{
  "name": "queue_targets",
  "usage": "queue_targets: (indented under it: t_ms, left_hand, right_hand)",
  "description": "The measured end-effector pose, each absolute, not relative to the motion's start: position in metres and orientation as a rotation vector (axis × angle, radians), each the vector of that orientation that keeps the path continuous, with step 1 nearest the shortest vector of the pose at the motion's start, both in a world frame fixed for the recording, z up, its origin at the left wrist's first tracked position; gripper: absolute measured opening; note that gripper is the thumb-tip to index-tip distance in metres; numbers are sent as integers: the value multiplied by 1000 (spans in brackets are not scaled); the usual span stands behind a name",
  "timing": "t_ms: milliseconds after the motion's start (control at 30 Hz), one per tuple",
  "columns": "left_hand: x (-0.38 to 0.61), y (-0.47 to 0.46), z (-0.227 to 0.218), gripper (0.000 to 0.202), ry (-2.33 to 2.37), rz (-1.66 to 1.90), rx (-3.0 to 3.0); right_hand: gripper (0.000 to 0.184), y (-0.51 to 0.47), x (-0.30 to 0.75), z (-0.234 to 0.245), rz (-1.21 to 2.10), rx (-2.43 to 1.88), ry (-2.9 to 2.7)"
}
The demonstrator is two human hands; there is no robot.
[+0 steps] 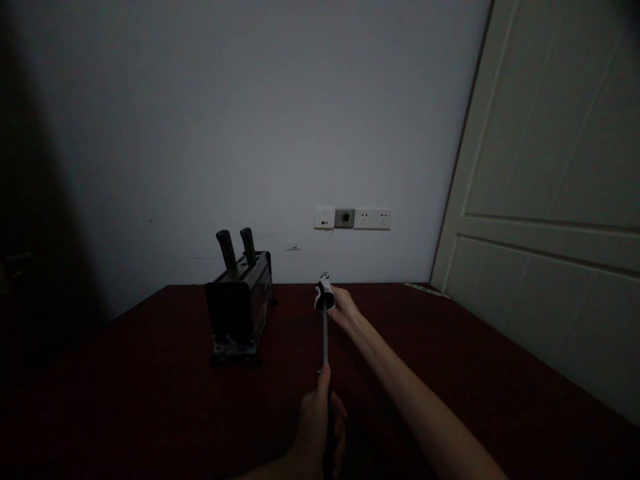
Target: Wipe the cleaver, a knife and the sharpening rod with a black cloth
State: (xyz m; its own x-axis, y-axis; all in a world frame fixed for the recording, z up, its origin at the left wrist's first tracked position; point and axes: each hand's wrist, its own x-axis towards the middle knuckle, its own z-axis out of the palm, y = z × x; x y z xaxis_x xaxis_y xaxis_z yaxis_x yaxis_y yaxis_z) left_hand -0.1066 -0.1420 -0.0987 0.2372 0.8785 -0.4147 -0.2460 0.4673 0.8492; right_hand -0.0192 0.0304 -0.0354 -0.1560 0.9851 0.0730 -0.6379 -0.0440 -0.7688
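My left hand (315,427) is closed around the dark handle of a long, thin grey rod that looks like a sharpening steel (325,340). A small crosspiece shows where handle and rod meet, and the thumb lies along the top. The rod points away from me toward the wall. At its far end my right hand (344,308) grips a black-and-white cloth (325,293), bunched around the rod. The tip is hidden in the cloth. To the left stands a dark knife block (231,313) with two black-handled knives (227,249) in its top.
Everything is over a dark red table (165,373), dimly lit. Behind it rises a pale wall with a row of sockets and a switch (353,219). A white panelled door (520,267) borders the right. A thin flat strip (427,290) lies at the back right edge.
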Motion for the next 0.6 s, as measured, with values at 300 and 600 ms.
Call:
queue_targets:
  t_ms: [300, 600]
  left_hand:
    - [-104, -151, -94, 75, 1089, 866, 768]
    - [-107, -148, -104, 74, 1111, 929, 769]
  right_hand:
    - [23, 13, -20, -32, 1524, -645, -771]
    - [22, 16, -36, -33, 1501, -664, -768]
